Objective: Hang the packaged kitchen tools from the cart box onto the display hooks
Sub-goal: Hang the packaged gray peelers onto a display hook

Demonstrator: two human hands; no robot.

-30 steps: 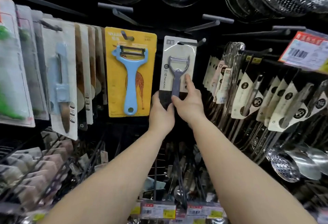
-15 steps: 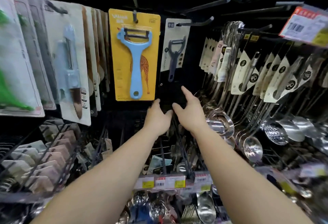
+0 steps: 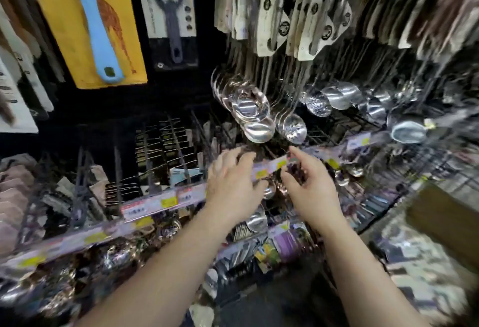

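Note:
The grey peeler on its white and black card [image 3: 169, 15] hangs on the display wall at the top, just right of a blue peeler on a yellow card [image 3: 85, 23]. My left hand [image 3: 233, 184] and my right hand [image 3: 308, 189] are well below it, in front of the shelf rail with price labels [image 3: 155, 202]. Both hands hold nothing, with fingers loosely spread. The view is blurred by motion.
Steel ladles and skimmers [image 3: 259, 116] with card tags [image 3: 274, 23] hang at the upper right. Wire racks with packaged goods [image 3: 155, 155] sit behind the rail. More carded tools [image 3: 15, 103] hang at the left. A brown box edge [image 3: 445, 220] shows at the lower right.
Both hands let go of the grey peeler's card, which stays hanging, and dropped down from it to the shelf rail. The view tilted down and right.

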